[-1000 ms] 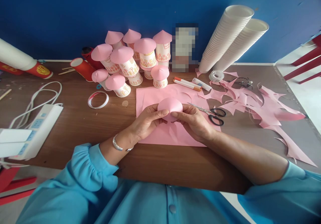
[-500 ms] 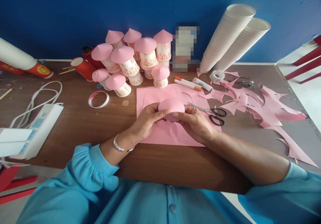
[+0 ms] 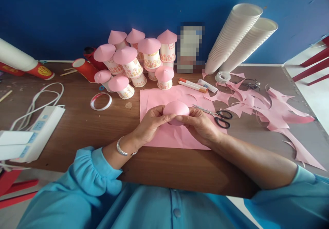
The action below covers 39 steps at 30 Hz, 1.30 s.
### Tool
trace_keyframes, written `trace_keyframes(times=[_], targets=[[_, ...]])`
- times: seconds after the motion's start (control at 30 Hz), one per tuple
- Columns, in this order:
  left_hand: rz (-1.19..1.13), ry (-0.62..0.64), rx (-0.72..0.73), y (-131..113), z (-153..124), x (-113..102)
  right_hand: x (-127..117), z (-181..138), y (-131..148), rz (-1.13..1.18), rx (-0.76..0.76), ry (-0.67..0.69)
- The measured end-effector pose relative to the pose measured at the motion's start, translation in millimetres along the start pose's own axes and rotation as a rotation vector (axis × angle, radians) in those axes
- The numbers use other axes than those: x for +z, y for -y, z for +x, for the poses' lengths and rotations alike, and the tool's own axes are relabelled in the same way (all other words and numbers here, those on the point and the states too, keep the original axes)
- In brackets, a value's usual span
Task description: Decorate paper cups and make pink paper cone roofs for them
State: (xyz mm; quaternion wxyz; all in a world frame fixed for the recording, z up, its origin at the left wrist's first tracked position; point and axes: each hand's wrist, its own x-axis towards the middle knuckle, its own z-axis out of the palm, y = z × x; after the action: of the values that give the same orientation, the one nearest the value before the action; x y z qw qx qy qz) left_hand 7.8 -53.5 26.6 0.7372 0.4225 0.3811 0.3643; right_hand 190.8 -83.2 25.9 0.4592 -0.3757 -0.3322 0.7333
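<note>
Between my two hands is a pink paper cone, held above a pink paper sheet on the table. My left hand pinches its left side, thumb at the near edge. On the right side, my right hand grips the same cone, its thumb close to the left one. The fingers under the paper are mostly hidden. Beside my right hand lie scissors with black handles, their blades pointing left. Behind the sheet stand several decorated paper cups with pink cone roofs.
Two tall stacks of white paper cups lean at the back right. Pink paper scraps, markers and a tape roll lie on the right. Leftward are a tape ring and a power strip with cables.
The pink cone has shifted very slightly and looks a little more rounded between the fingers. Both hands stay in nearly the same place, still gripping it.
</note>
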Motion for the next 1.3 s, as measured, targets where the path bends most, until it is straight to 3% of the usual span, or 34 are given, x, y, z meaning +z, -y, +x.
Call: trace_keyframes(times=[0.3,0.5,0.93,1.3], targets=[[-0.045,0.002,-0.025,-1.4,0.9,-0.4,-2.0,0.5,-0.9,0.028,0.031,-0.012],[-0.025,0.014,0.0,-0.7,0.0,-1.0,-1.8,0.2,-0.3,0.067,0.03,0.052],[0.054,0.013,-0.004,-0.4,0.2,-2.7,-3.6,2.6,-1.2,0.015,-0.041,0.011],[0.102,0.025,0.007,0.9,0.6,-6.0,-1.2,1.7,0.9,-0.018,-0.014,-0.05]])
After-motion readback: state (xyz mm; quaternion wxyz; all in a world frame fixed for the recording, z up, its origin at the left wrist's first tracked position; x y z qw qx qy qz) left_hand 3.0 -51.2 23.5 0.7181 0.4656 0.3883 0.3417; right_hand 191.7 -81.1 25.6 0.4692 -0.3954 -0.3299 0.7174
